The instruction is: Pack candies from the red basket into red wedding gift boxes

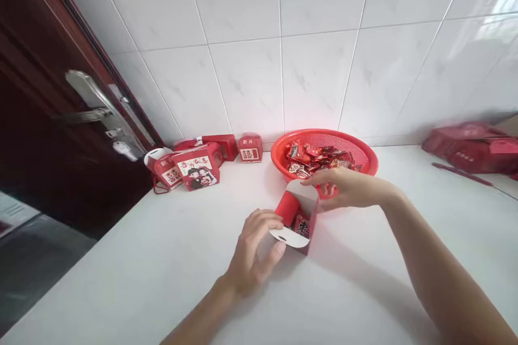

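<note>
A small red gift box with white insides stands on the white counter, its rounded flaps folded out. Inside it lie a red cylinder and a dark red wrapped candy. My left hand grips the near flap, fingers over the side and thumb beneath. At the far side, my right hand has its fingers and thumb on the far flap and edge. Just behind the box is a red plastic basket of wrapped candies, partly hidden by my right hand.
Several folded red gift boxes are grouped at the back left, with one separate box beside them. Red packages and a thin red stick-like item lie at the right. A tiled wall borders the counter; a dark door is left.
</note>
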`<state>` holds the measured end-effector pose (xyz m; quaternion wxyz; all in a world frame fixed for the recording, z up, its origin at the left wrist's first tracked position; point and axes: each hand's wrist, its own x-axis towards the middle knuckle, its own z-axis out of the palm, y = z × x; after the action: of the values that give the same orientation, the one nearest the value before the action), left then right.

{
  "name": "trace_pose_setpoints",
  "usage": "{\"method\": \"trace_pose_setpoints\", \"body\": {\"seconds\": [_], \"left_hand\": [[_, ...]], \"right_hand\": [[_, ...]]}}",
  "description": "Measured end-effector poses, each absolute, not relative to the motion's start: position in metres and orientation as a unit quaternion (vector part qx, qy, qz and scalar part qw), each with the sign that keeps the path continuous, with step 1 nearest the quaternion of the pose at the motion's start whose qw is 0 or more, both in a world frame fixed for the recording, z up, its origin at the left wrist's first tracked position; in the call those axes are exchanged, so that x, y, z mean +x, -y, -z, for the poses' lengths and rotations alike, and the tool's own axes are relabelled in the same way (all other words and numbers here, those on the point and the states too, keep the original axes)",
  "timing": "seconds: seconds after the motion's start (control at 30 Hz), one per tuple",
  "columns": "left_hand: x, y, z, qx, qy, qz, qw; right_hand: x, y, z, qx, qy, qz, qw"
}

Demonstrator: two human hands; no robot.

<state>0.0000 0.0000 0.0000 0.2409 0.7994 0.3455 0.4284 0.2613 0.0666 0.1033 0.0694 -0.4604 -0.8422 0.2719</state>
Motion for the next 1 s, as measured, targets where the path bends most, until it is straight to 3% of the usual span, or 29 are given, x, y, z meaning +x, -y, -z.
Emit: {"method": "trace_pose_setpoints", "body": {"seconds": [0.33, 0.7, 1.0], "left_hand": [[-0.003, 0.003, 0.006, 0.796, -0.369, -0.422, 0.229], [0.0, -0.001, 0.013, 0.749, -0.423, -0.466, 0.206], [0.006, 0.005, 0.011, 0.713, -0.466, -0.457, 0.255]], "right_hand": [[0.219, -0.059, -0.084, -0.467, 0.878, -0.102, 0.039], [0.217, -0.05, -0.084, -0.35, 0.899, -0.26, 0.039], [0.224, -0.046, -0.094, -0.373, 0.897, -0.228, 0.066]]}}
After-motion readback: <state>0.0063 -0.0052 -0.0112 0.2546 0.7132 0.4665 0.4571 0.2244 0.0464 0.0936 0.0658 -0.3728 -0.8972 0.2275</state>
